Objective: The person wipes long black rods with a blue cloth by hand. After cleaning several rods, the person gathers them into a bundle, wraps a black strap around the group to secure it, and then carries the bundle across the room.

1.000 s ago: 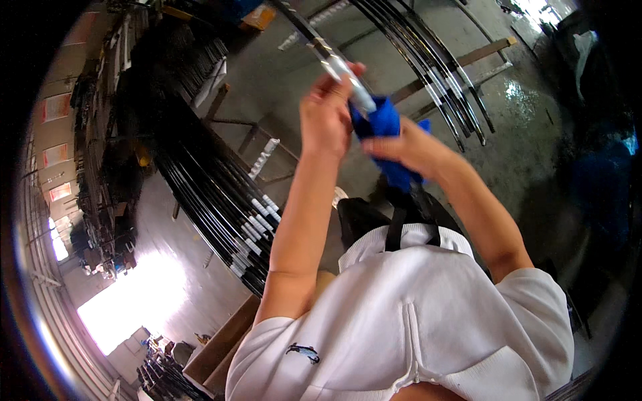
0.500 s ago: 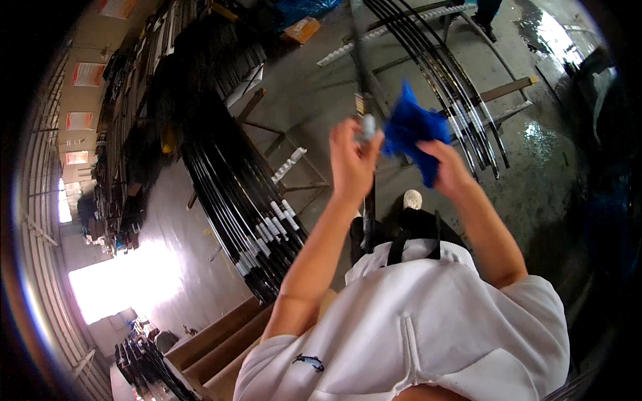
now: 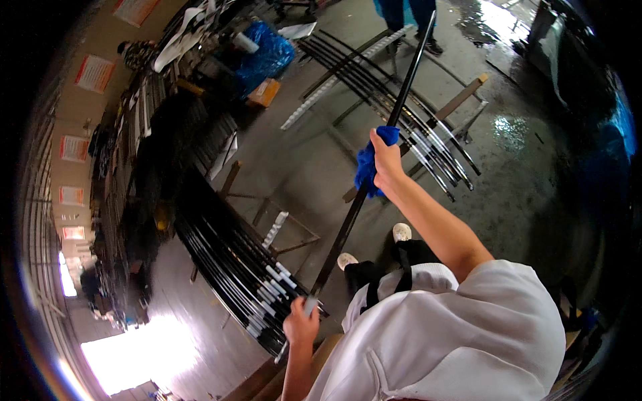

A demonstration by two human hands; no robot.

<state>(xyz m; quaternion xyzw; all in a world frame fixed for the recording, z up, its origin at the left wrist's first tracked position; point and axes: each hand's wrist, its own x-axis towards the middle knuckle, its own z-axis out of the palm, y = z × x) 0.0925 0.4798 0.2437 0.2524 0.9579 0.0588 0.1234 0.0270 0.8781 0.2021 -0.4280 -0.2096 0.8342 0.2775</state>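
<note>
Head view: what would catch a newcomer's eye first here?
Probably the vivid blue cloth near the centre, wrapped by the right hand around a long black pole that slants across the picture, its lower part held in the left hand. Next might come the white glare at lower left and the bundle of dark poles above it.

Dim, with harsh lower-left glare (image 3: 140, 357)

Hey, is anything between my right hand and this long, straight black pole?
Yes: a crumpled bright-blue cloth is bunched between your right hand and the long, straight black pole, partway along it. Your left hand holds the pole near its pale band; no cloth shows there.
</note>
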